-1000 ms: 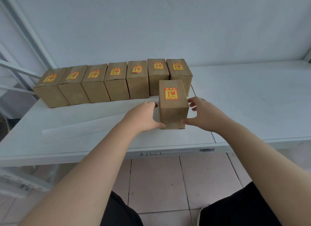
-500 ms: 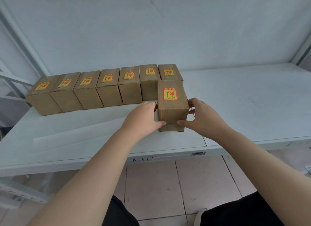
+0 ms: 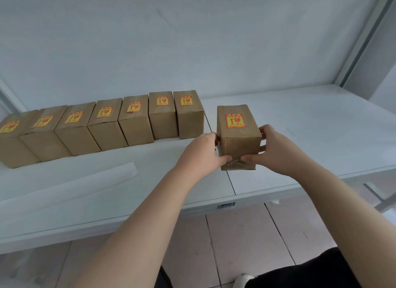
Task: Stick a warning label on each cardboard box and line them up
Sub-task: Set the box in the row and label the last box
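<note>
A brown cardboard box (image 3: 237, 141) with a yellow and red warning label (image 3: 235, 120) on its top stands on the white shelf (image 3: 310, 129). My left hand (image 3: 203, 152) grips its left side and my right hand (image 3: 276, 148) grips its right side, thumbs on the front face. To the left, several labelled cardboard boxes (image 3: 132, 120) stand side by side in a row along the back of the shelf. The held box sits right of the row's last box (image 3: 189, 116), with a gap between them and a little nearer the front edge.
A long white strip of backing paper (image 3: 70, 180) lies on the shelf's left front part. A barcode sticker (image 3: 226, 206) marks the shelf's front edge. A metal upright (image 3: 364, 36) stands at the far right. Tiled floor (image 3: 235, 244) lies below.
Both hands have moved the labelled box to the right, from in front of the row's last boxes to a spot beyond the row's right end. The view has also shifted right.
</note>
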